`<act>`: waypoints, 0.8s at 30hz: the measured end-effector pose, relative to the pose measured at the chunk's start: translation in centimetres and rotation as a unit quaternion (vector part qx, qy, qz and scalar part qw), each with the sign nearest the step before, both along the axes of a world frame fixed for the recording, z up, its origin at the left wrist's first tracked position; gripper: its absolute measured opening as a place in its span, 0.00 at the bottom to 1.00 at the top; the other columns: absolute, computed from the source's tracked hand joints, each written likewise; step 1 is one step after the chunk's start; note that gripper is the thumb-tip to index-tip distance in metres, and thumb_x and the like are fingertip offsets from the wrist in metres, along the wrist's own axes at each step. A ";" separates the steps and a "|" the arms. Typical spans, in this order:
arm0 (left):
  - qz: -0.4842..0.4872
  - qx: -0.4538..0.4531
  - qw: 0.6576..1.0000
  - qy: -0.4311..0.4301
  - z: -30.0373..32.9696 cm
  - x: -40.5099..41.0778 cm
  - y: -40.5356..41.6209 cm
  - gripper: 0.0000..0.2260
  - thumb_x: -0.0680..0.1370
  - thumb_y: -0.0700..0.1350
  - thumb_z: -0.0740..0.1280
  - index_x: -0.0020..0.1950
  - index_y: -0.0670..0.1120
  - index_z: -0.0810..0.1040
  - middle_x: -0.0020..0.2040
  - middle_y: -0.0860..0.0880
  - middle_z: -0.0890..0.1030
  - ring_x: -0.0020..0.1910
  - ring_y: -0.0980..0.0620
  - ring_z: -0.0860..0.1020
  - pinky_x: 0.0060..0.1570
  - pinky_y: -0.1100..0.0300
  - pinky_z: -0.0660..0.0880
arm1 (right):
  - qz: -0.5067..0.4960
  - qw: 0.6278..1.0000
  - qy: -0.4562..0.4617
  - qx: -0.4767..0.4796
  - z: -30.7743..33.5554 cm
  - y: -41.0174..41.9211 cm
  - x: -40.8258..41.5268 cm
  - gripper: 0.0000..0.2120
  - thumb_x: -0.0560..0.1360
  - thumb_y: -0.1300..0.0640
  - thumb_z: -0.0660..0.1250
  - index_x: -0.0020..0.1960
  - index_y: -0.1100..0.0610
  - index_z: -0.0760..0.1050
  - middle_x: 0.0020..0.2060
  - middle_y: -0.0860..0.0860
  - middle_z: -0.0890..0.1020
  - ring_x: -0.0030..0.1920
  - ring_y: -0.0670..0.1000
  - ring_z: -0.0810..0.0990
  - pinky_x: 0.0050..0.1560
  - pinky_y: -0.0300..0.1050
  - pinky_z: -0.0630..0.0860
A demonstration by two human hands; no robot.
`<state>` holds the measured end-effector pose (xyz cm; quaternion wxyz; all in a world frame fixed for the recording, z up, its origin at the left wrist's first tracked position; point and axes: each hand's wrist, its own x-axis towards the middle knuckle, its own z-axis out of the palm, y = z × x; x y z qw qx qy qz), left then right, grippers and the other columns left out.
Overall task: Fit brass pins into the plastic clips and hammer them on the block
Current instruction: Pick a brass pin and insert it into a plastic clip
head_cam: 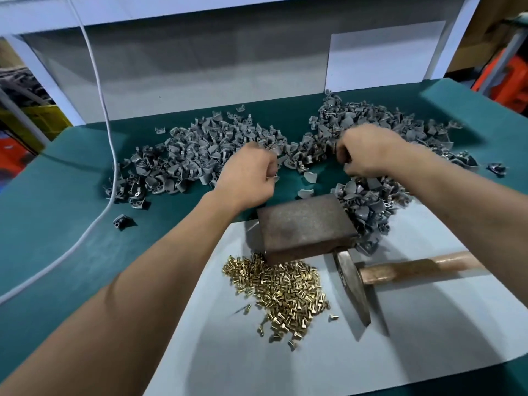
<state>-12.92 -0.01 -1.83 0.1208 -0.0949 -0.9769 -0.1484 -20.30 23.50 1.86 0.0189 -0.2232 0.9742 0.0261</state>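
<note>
Left hand (247, 174) pinches one clip (273, 176), right hand (364, 151) is curled with contents unclear; blind grabbing above the clip piles (200, 155) risks dropped parts.

A single head-worn wide-angle view looks forward and steeply down on the table (71, 252) from close above; both forearms run in from the near edge. Straight edges bow, and the far corners seem slightly blurred.
</note>
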 end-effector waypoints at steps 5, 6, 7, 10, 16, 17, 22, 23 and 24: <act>0.008 0.069 0.997 0.045 0.0 0.0 0.7 0.04 0.72 0.35 0.71 0.41 0.44 0.81 0.40 0.49 0.83 0.42 0.48 0.79 0.44 0.50 0.80 | -0.014 0.992 0.031 -0.118 -0.1 -2.2 0.9 0.07 0.75 0.49 0.74 0.46 0.52 0.83 0.41 0.52 0.85 0.43 0.54 0.83 0.49 0.53 0.83; 0.008 0.082 0.996 0.044 0.0 0.0 1.0 0.06 0.71 0.34 0.71 0.41 0.45 0.81 0.40 0.49 0.83 0.42 0.49 0.80 0.44 0.51 0.80 | -0.012 0.989 0.021 -0.149 -0.2 -2.9 1.1 0.11 0.75 0.44 0.74 0.45 0.52 0.84 0.40 0.51 0.85 0.42 0.53 0.84 0.49 0.51 0.83; 0.003 0.092 0.995 0.042 0.0 0.0 1.3 0.07 0.70 0.34 0.71 0.42 0.45 0.82 0.40 0.50 0.83 0.42 0.50 0.81 0.44 0.52 0.80 | -0.011 0.986 0.002 -0.164 -0.4 -3.6 1.3 0.13 0.74 0.42 0.74 0.45 0.52 0.84 0.39 0.51 0.85 0.42 0.53 0.84 0.49 0.50 0.83; -0.012 0.120 0.992 0.032 -0.2 -0.1 1.7 0.09 0.69 0.31 0.72 0.44 0.44 0.82 0.40 0.49 0.83 0.41 0.52 0.81 0.45 0.52 0.81 | -0.011 0.986 -0.036 -0.160 -1.5 -4.6 1.5 0.10 0.71 0.49 0.79 0.47 0.54 0.85 0.43 0.53 0.86 0.44 0.54 0.84 0.52 0.49 0.83; 0.015 0.155 0.988 -0.008 -0.3 -0.2 1.3 0.15 0.68 0.33 0.79 0.49 0.46 0.82 0.42 0.50 0.83 0.41 0.52 0.82 0.46 0.52 0.82 | 0.031 0.974 -0.057 -0.216 -2.0 -3.2 1.5 0.10 0.69 0.62 0.80 0.44 0.51 0.83 0.37 0.45 0.83 0.41 0.47 0.83 0.47 0.43 0.81; 0.018 0.159 0.987 -0.014 -0.3 -0.2 1.3 0.16 0.67 0.33 0.80 0.50 0.46 0.82 0.42 0.50 0.83 0.41 0.52 0.81 0.46 0.52 0.82 | 0.040 0.969 -0.058 -0.237 -2.1 -2.9 1.7 0.12 0.69 0.63 0.80 0.47 0.52 0.83 0.37 0.45 0.83 0.40 0.45 0.83 0.47 0.42 0.81; 0.022 0.175 0.984 -0.024 -0.2 -0.1 1.6 0.16 0.66 0.36 0.82 0.50 0.46 0.83 0.42 0.51 0.81 0.38 0.54 0.78 0.46 0.52 0.82 | 0.048 0.960 -0.031 -0.273 -2.7 -2.2 1.9 0.17 0.67 0.66 0.81 0.51 0.52 0.83 0.38 0.46 0.83 0.40 0.46 0.82 0.47 0.45 0.82; 0.028 0.176 0.984 -0.024 -0.2 0.0 1.6 0.15 0.67 0.37 0.82 0.48 0.48 0.83 0.42 0.52 0.81 0.38 0.55 0.77 0.46 0.53 0.82 | 0.044 0.959 -0.024 -0.280 -2.7 -2.0 1.9 0.18 0.67 0.66 0.81 0.52 0.51 0.82 0.40 0.46 0.82 0.41 0.46 0.82 0.47 0.46 0.82; 0.035 0.176 0.983 -0.023 -0.2 0.0 1.6 0.15 0.67 0.38 0.82 0.47 0.50 0.83 0.41 0.54 0.80 0.38 0.56 0.77 0.46 0.54 0.82 | 0.044 0.959 -0.014 -0.281 -2.7 -1.9 1.9 0.21 0.66 0.65 0.82 0.54 0.51 0.82 0.43 0.47 0.81 0.42 0.47 0.81 0.48 0.47 0.82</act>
